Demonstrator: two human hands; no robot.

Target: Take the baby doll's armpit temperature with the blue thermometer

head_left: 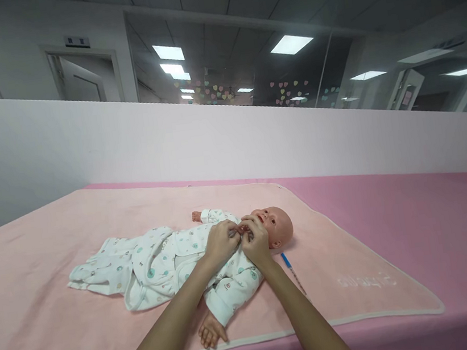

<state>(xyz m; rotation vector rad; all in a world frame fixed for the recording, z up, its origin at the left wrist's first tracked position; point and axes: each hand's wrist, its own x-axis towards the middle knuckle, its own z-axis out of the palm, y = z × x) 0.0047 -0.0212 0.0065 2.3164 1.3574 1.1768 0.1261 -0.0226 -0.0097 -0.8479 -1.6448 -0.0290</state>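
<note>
A baby doll [276, 224] lies on its back on a pale pink blanket [55, 261], head to the right. It wears a white patterned romper [159, 262]. My left hand [221, 241] and my right hand [256, 242] meet at the doll's neck. The fingers of both hands pinch the collar of the romper just below the chin. The doll's bare hand [211, 333] rests near the blanket's front edge.
A pen with a blue cap [292, 270] lies on the blanket just right of my right forearm. The blanket covers a darker pink table [440, 239]. A white partition wall [212, 143] runs along the table's far side.
</note>
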